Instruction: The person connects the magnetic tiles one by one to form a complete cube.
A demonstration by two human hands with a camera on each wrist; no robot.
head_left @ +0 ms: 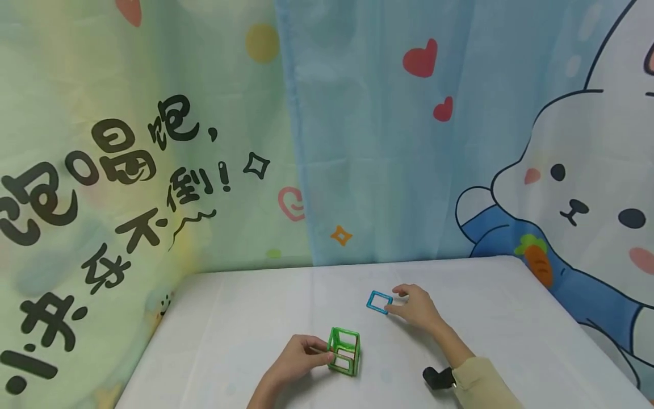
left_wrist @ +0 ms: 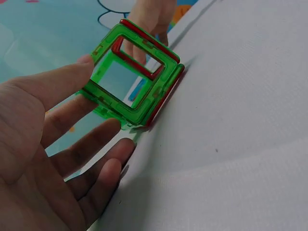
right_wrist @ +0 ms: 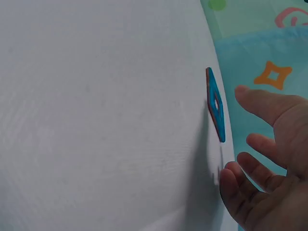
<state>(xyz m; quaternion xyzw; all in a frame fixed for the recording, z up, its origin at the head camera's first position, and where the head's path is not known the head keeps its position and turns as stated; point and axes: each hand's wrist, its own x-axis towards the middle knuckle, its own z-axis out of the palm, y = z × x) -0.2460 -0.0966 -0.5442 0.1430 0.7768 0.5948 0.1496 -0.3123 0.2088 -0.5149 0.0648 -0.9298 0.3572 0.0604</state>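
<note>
On the white table (head_left: 245, 318), left hand (head_left: 296, 360) grips green cube (head_left: 344, 351); right hand (head_left: 416, 307), fingers relaxed, touches blue square (head_left: 379, 301).

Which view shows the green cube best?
Left wrist. The green cube fills the frame there: open square frames with red edging, the left hand holding it with thumb and fingers on the white table. Head view shows it small but whole, near the blue square. Right wrist view does not show it.
</note>
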